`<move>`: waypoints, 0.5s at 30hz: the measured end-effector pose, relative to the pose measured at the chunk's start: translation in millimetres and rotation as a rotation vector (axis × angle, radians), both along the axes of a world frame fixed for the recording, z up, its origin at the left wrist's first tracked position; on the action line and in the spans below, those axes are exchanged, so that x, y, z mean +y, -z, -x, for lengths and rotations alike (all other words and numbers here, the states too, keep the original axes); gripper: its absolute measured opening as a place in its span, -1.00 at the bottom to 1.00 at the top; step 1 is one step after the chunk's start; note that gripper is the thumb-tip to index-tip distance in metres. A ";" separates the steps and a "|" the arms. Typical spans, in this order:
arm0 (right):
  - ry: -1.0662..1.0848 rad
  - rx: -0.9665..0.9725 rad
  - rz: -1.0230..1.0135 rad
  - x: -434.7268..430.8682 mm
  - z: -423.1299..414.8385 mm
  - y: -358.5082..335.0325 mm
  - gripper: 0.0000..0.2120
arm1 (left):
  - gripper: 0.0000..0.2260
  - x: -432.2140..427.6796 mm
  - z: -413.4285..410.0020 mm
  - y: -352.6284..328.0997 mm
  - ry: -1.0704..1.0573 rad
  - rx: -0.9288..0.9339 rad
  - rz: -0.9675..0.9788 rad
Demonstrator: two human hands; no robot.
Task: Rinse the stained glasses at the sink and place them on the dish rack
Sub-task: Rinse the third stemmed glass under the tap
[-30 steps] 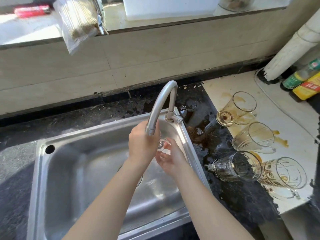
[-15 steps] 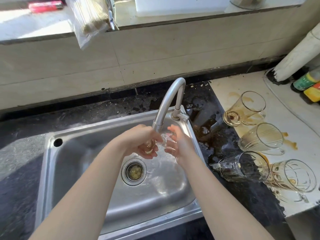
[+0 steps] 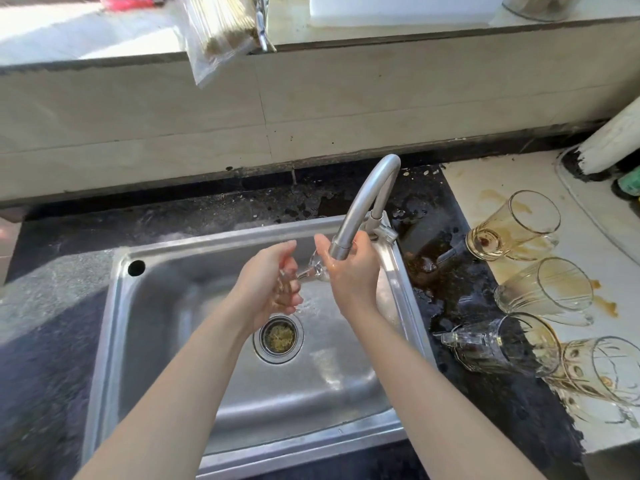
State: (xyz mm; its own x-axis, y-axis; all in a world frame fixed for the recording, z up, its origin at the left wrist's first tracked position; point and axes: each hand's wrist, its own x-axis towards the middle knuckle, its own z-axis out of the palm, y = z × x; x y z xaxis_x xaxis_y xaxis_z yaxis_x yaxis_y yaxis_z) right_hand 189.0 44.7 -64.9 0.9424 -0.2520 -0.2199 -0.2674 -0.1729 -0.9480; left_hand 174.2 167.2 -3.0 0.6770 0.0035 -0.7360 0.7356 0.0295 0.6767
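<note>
Both hands up under the spout of the curved steel tap (image 3: 363,202), over the back of the steel sink (image 3: 166,341). Right hand (image 3: 353,271) directly below the spout, back of the hand to the camera, thumb up to the left of the spout, fingers curled around a small clear glass (image 3: 317,268) held on its side; how hard the fingertips press, impossible to tell from here, since the palm hides them. Left hand (image 3: 273,285) just left of the tap's outlet, palm turned inward, fingers (image 3: 289,292) loosely curled and bunched together at the glass's near end, wet and glistening; touching the glass or only cupped beside it, not clear through the blur. Water sheeting across the sink floor below the hands, with the round drain strainer (image 3: 278,336) full of greenish-brown bits just in front of the left wrist. Right of the tap, a dark brown puddle (image 3: 426,258) on the black counter. Further right of the tap, four more stained glasses lying on their sides: an amber-tinted mug (image 3: 512,225) at the back, a stained tumbler (image 3: 543,285) in front of it, then a clear glass (image 3: 498,344) on the black counter, its rim against a patterned glass (image 3: 602,372) at the frame's right edge. Brown splashes on the pale surface around them. Behind the tap, a tiled wall and a ledge with a clear plastic bag (image 3: 214,32) hanging over its edge.
</note>
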 end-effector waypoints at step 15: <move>0.075 0.124 0.119 2.3 -6.7 -7.1 -0.78 | -0.35 -15.5 4.1 -6.0 0.021 -0.361 -0.309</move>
State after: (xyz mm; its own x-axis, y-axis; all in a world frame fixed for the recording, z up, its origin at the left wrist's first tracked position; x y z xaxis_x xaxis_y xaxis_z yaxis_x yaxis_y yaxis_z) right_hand 195.7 47.0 -57.8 0.8875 -0.3516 -0.2979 -0.3976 -0.2574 -0.8807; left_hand 170.1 151.7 3.1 0.8916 0.1688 -0.4202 0.4499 -0.2259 0.8640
